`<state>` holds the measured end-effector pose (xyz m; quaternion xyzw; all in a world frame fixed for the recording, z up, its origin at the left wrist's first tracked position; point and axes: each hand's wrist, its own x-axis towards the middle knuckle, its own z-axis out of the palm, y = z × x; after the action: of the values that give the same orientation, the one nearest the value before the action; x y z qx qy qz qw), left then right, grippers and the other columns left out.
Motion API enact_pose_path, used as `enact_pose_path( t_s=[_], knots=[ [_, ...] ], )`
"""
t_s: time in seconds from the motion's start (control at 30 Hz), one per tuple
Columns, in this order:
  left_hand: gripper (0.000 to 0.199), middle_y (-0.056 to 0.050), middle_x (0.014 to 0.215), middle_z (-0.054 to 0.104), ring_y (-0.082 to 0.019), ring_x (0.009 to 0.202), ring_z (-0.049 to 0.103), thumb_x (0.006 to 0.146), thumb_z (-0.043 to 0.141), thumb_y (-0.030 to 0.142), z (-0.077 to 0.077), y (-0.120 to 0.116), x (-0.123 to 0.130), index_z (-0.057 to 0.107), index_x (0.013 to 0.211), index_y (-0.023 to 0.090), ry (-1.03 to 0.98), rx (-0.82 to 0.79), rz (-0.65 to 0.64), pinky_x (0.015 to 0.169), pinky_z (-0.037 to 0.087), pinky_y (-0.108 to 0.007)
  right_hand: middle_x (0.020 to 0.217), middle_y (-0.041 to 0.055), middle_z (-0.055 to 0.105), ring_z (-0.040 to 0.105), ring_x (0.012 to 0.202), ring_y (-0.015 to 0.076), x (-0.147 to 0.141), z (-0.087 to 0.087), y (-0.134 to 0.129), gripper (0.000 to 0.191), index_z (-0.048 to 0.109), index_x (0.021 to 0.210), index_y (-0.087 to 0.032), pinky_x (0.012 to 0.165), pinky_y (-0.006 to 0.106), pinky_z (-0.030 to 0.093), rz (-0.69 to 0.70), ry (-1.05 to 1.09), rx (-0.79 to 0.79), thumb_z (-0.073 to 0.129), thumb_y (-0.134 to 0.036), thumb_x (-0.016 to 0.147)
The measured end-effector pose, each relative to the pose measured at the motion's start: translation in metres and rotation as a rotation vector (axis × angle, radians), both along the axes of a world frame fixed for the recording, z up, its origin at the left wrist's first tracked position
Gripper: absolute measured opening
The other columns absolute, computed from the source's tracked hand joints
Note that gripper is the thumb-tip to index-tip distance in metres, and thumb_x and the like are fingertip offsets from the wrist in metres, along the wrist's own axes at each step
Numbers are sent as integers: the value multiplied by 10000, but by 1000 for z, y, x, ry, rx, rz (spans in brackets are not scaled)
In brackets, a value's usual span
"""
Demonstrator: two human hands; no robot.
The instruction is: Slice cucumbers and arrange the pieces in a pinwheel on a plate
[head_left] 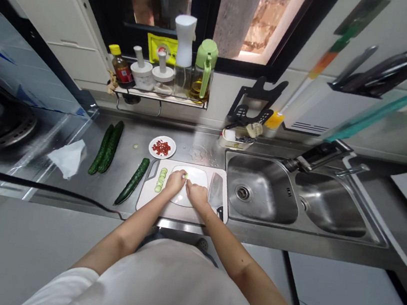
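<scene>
A white plate [182, 199] lies on the cutting board [183, 214]. Over the plate my left hand [175, 181] and my right hand [197, 193] nearly meet, fingers closed round a small pale green piece [185, 176], which looks like a cucumber slice. The left fingertips pinch it; the right fingertips are right beside it, and what they hold is too small to tell. A row of cucumber slices [161, 179] lies on the board's left side. At its right side rests a knife [216, 190] with a black handle.
Left of the board lie a cucumber [132, 181], two more cucumbers [112, 147] and a white cloth or paper [68, 158]. A small plate of red pieces [162, 147] is behind the board. The sink [262, 188] is at the right, the bottle rack [162, 97] above the counter.
</scene>
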<state>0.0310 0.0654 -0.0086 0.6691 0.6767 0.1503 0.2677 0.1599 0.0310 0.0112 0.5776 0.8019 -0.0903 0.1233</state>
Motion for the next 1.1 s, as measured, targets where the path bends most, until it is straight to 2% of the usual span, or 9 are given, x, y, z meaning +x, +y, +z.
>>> enact_pose_path(
  t_s=[0.37,0.73,1.1],
  knots=[
    [297,-82,1001,680,-203,952,604,820,520,130,1,17,2,644,1082,189,38,14,5,852,432,-291,990,142,689,674,908,213,-2,4,17,414,485,1266,-202,769,293,420,-9,10,-19,184,-339,1016],
    [291,-90,1053,662,-203,971,599,834,521,128,7,24,6,633,1095,192,23,18,22,870,429,-293,1014,148,686,672,905,215,0,2,29,418,473,1274,-202,755,310,437,3,-14,-15,171,-329,1015],
    [271,-88,1056,657,-200,962,598,845,518,141,2,26,6,629,1087,192,23,43,21,868,426,-292,991,142,687,673,882,219,1,-4,32,417,478,1273,-193,747,311,437,-5,10,10,185,-334,1013]
  ],
)
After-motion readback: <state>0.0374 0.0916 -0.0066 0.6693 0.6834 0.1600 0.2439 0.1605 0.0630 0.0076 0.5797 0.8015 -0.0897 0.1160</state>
